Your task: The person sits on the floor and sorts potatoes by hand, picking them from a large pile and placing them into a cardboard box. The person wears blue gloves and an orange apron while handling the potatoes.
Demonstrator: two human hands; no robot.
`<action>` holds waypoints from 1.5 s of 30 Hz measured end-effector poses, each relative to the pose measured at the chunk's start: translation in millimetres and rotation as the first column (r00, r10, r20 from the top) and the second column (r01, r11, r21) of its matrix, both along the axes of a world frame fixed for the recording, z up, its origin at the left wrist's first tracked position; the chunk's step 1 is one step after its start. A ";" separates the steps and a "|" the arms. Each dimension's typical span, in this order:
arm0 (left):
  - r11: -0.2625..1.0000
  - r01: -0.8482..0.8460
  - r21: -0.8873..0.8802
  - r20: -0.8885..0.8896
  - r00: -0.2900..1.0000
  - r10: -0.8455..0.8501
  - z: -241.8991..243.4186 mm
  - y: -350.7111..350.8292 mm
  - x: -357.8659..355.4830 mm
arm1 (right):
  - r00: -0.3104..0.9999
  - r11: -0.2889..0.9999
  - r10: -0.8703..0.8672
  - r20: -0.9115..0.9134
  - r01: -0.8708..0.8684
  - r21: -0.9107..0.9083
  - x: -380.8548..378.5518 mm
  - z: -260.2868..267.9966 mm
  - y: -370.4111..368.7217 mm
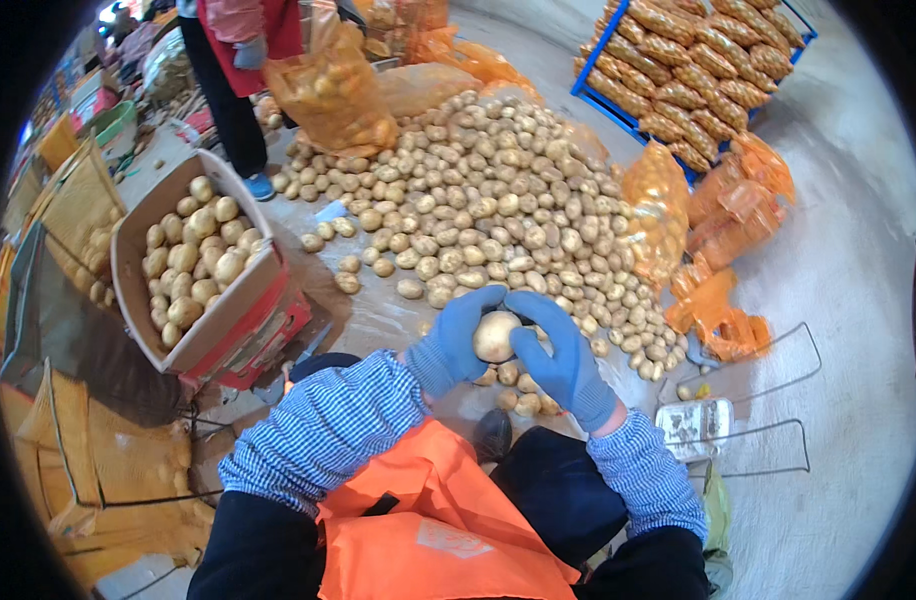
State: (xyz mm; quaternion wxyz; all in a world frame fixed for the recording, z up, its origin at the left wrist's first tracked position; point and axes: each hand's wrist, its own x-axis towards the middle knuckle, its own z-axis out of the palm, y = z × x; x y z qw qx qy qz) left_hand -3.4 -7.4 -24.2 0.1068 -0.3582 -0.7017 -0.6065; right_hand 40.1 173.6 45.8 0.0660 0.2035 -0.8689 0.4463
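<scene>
In front of my body I hold a round, pale potato point(496, 337) with both hands. My left hand point(455, 341), in a blue knitted glove, wraps its left side. My right hand point(565, 360), gloved the same way, curves around the right side, its thumb against the skin of the potato. The palm sides are mostly hidden. Beyond and below the hands spreads a large heap of loose potatoes point(495, 217) on the floor. To my left stands an open cardboard box point(229, 330) with many potatoes point(195, 255) inside.
Another person point(233, 82) stands behind the box, beside a filled orange mesh sack point(330, 90). A blue metal rack point(600, 45) at the back right carries stacked potato sacks. Orange bags point(735, 210) lie at right, near a white tray point(694, 427). Yellow sacks point(113, 442) line the left.
</scene>
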 end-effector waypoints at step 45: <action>0.731 -0.289 0.618 0.784 0.154 -0.601 -0.9 -34.0 -91.5 | 0.983 0.470 -0.156 0.091 -0.007 0.882 -235.6 -379.5 131.5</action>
